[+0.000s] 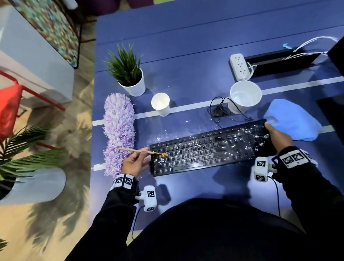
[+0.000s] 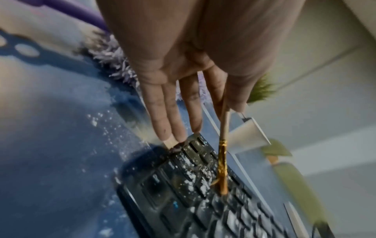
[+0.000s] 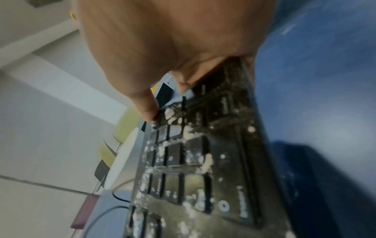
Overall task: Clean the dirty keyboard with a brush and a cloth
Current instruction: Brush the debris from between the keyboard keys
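A black keyboard [image 1: 209,148] speckled with white crumbs lies on the blue table [image 1: 183,51]. My left hand [image 1: 135,161] pinches a thin wooden brush [image 1: 142,151] between thumb and forefinger, its bristle tip resting on the keys at the keyboard's left end [image 2: 221,185]; the other fingers [image 2: 173,112] stretch out toward the keyboard's corner. My right hand [image 1: 277,135] grips the keyboard's right end [image 3: 213,145], thumb on top of the keys. A light blue cloth [image 1: 293,119] lies crumpled just beyond the right hand.
A purple fluffy duster [image 1: 119,128] lies left of the keyboard. Behind it stand a potted plant [image 1: 129,73], a small white cup [image 1: 160,103], a larger white cup [image 1: 244,95], a coiled black cable [image 1: 219,110] and a power strip [image 1: 239,66]. White crumbs dot the table.
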Motion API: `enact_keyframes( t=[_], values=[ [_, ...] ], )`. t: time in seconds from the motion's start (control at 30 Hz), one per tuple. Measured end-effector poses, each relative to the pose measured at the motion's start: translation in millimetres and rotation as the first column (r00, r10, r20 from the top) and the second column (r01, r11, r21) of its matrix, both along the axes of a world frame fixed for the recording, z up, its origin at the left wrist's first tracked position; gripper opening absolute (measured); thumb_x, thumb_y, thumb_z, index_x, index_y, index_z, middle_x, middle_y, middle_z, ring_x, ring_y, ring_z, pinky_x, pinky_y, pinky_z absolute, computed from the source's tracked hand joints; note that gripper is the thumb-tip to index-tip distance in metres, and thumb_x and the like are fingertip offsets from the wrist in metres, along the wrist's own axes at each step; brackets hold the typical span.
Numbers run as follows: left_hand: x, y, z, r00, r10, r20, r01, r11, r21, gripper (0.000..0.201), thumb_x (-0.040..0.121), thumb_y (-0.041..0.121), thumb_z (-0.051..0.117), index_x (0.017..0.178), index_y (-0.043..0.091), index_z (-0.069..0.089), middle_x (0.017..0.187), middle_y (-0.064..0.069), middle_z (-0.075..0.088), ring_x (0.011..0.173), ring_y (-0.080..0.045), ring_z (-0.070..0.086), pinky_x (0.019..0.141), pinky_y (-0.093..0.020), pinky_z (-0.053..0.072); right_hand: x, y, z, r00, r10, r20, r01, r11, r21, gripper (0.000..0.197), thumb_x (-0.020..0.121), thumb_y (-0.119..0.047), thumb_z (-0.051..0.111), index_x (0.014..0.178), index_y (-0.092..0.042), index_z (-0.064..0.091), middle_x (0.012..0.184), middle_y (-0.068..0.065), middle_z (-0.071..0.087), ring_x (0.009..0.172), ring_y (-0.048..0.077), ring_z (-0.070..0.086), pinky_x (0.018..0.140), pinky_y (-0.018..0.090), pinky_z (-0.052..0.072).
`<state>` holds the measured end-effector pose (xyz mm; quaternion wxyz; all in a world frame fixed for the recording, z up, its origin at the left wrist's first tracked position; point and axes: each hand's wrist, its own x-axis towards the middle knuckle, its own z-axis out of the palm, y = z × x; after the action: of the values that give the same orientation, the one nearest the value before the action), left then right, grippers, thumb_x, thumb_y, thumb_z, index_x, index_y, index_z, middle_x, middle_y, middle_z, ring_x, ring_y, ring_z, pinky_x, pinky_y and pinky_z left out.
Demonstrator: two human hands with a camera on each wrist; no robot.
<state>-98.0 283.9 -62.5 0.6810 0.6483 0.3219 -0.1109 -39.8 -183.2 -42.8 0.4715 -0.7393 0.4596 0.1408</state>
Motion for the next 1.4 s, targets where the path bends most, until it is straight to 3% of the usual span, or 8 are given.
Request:
enact_keyframes(
  t=[0.17,0.37,0.6,0.7,0.9,1.1,1.23,1.4],
  values=[
    [-2.4,-6.2,17.1,0.990,-0.088,0.113,0.054,0.959,0.278,0.011,0.088,0.021,0.069,0.091,0.013,0.075,0.072,0.006,0.074,0.062,-0.008,0.068,0.061,-0.025,0.056,-0.5,-5.1,17.9,0.986,-0.128,0.105,0.119,0.989,0.085,0.087,0.072,-0.067,0.063,0.130,-0.004,0.052,0.119,0.007,0.063,0.107,0.028,0.062,0.101,0.042,0.048],
    [8.1,-39.9,51.1,0.868,-0.359,0.344,0.160,0.856,0.492,0.004,0.083,0.024,0.076,0.086,0.024,0.075,0.079,0.003,0.074,0.070,-0.013,0.067,0.068,-0.021,0.055,-6.2,5.3,31.9,0.966,-0.167,0.196,0.140,0.980,0.144,0.076,0.074,-0.061,0.065,0.125,-0.006,0.057,0.116,0.008,0.067,0.102,0.027,0.066,0.097,0.044,0.051],
    [22.3,-61.9,46.8,0.824,-0.530,0.198,0.287,0.693,0.661,0.008,0.081,0.022,0.074,0.074,0.024,0.072,0.068,0.010,0.069,0.058,0.005,0.060,0.069,-0.016,0.052,-11.6,11.2,43.7,0.964,-0.146,0.223,0.107,0.979,0.175,0.079,0.072,-0.066,0.064,0.124,-0.007,0.059,0.115,0.006,0.068,0.102,0.027,0.066,0.098,0.045,0.051],
    [26.3,-51.7,50.9,0.846,-0.520,0.119,0.261,0.598,0.757,0.015,0.081,0.026,0.068,0.066,0.027,0.065,0.064,0.005,0.069,0.059,-0.009,0.065,0.069,-0.021,0.054,-14.6,13.2,49.9,0.963,-0.132,0.236,0.086,0.977,0.195,0.072,0.079,-0.063,0.061,0.124,-0.006,0.059,0.114,0.007,0.069,0.101,0.026,0.067,0.095,0.043,0.052],
    [25.0,-42.6,52.5,0.858,-0.506,0.091,0.282,0.610,0.740,0.014,0.081,0.023,0.069,0.069,0.016,0.069,0.064,0.001,0.070,0.061,-0.017,0.067,0.068,-0.025,0.057,-18.3,19.6,61.1,0.962,-0.133,0.238,0.085,0.976,0.203,0.074,0.077,-0.067,0.061,0.121,-0.008,0.061,0.111,0.006,0.070,0.097,0.025,0.068,0.088,0.039,0.055],
    [20.7,-42.6,53.0,0.861,-0.494,0.121,0.287,0.668,0.686,0.012,0.082,0.021,0.071,0.071,0.016,0.069,0.065,0.002,0.070,0.061,-0.015,0.065,0.067,-0.020,0.054,-24.9,13.4,48.6,0.966,-0.171,0.191,0.141,0.977,0.162,0.115,0.037,-0.098,0.052,0.114,-0.013,0.065,0.109,0.005,0.070,0.100,0.026,0.066,0.097,0.044,0.050],
    [22.0,-33.0,55.9,0.884,-0.466,-0.036,0.330,0.567,0.754,0.012,0.080,0.018,0.069,0.069,0.021,0.066,0.067,0.000,0.070,0.062,-0.016,0.065,0.071,-0.025,0.056,-31.6,26.9,61.2,0.955,-0.191,0.225,0.150,0.971,0.187,0.065,0.074,-0.081,0.049,0.085,-0.019,0.065,0.088,0.003,0.068,0.083,0.022,0.065,0.088,0.039,0.052],
    [20.8,-41.2,61.5,0.890,-0.454,0.043,0.296,0.649,0.701,0.013,0.079,0.017,0.071,0.067,0.018,0.067,0.064,-0.001,0.069,0.061,-0.018,0.067,0.065,-0.026,0.057,-30.0,24.7,57.0,0.937,-0.215,0.275,0.159,0.964,0.212,0.053,0.085,-0.070,0.047,0.080,-0.020,0.062,0.083,0.001,0.065,0.073,0.017,0.063,0.072,0.031,0.052]
  ],
)
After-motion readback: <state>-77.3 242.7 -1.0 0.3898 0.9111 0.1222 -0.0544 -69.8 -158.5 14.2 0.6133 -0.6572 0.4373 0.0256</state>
